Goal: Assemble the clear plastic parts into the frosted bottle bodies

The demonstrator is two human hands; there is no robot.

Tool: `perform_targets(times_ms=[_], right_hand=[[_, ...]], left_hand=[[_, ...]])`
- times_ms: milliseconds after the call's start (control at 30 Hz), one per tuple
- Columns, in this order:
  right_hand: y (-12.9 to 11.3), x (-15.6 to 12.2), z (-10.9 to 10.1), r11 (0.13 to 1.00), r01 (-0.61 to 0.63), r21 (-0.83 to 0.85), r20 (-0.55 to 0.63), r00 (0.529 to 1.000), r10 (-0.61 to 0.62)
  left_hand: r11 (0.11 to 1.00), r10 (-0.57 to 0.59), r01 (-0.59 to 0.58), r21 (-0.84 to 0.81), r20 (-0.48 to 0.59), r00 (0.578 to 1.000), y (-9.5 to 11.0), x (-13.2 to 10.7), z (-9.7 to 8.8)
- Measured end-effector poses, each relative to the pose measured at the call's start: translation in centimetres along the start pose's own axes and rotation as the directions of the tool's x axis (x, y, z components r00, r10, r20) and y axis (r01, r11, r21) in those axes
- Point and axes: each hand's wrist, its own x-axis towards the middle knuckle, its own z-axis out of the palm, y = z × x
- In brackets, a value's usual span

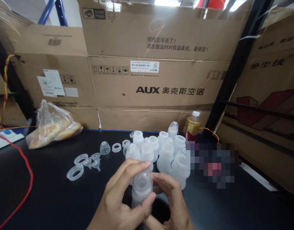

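A translucent baby bottle [141, 188] with a clear dome cap over its nipple stands upright between my hands near the front of the table. My left hand [121, 195] is closed round it, fingers over the cap and thumb on the front. From the right, my right hand [173, 199] curls its fingers against the bottle's side; its thumb is low down and partly hidden. Just behind stand several white bottles [165, 156], some capped and some with open necks. Further left lie clear collar rings [75, 172], silicone nipples [96, 164] and a loose dome cap [105, 148].
Bread in a clear plastic bag [54, 129] lies at the back left. A drink bottle [192, 126] with a white cap stands at the back right, near a blurred-out patch. Cardboard [118, 99] walls the table's back; a red cable [28, 166] runs along the left.
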Motion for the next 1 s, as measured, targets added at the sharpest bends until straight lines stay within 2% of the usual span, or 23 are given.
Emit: perform_targets(times_ms=[167,467,567,867,1000], right_hand=[[0.0,0.1,0.2,0.998,0.043,-0.044,-0.053,0.998,-0.045],[0.5,0.3,-0.4,0.979,0.169,-0.116,-0.027,0.985,-0.173],[0.6,0.2,-0.3,0.974,0.176,-0.144,-0.015,0.984,-0.18],[0.1,1.4,-0.5,0.968,0.249,0.022,-0.004,0.968,-0.249],[0.0,1.1,-0.4,0.977,0.214,0.007,-0.014,0.977,-0.214]], left_hand=[[0.999,0.046,-0.046,0.021,0.003,0.999,0.0,0.0,0.2],[0.996,0.06,-0.06,0.067,0.001,0.998,0.3,0.5,0.2],[0.996,0.051,-0.051,0.069,0.004,0.999,0.4,0.5,0.1],[0.994,0.023,-0.021,0.107,-0.021,1.0,0.4,0.2,0.5],[0.988,0.054,-0.048,0.15,-0.035,0.998,0.3,-0.1,0.7]])
